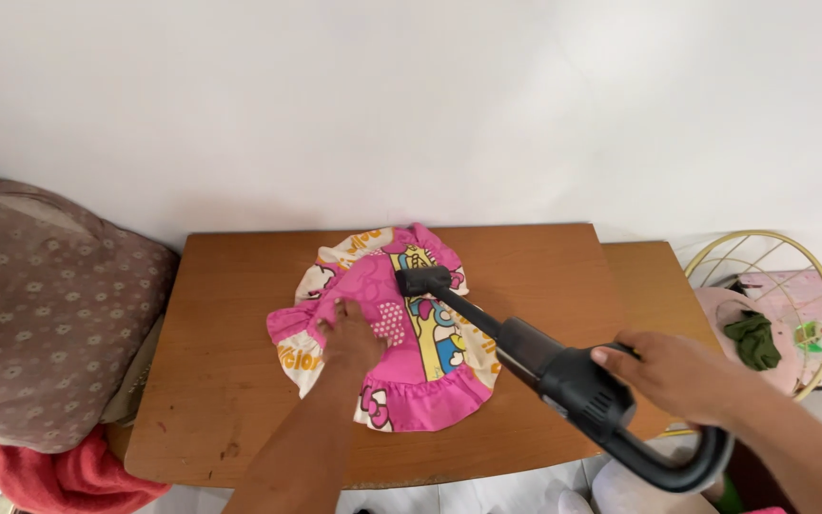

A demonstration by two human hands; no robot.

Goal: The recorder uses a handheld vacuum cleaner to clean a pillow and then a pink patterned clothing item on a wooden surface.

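Observation:
A pink, cream and yellow cartoon-print cloth with ruffled edges (430, 328) lies spread on a brown wooden table (221, 381). My left hand (349, 338) presses flat on the cloth's left part. My right hand (673, 376) grips the rear of a black handheld garment steamer (563, 376). Its long neck slants up and left, and its small black head (423, 281) rests on the upper middle of the cloth.
A brown patterned cushion (40, 314) and a red cloth (78, 476) sit to the table's left. At the right stand a gold wire basket (777, 305) with a green rag (753, 341) and a pink surface (811, 295). A white wall rises behind.

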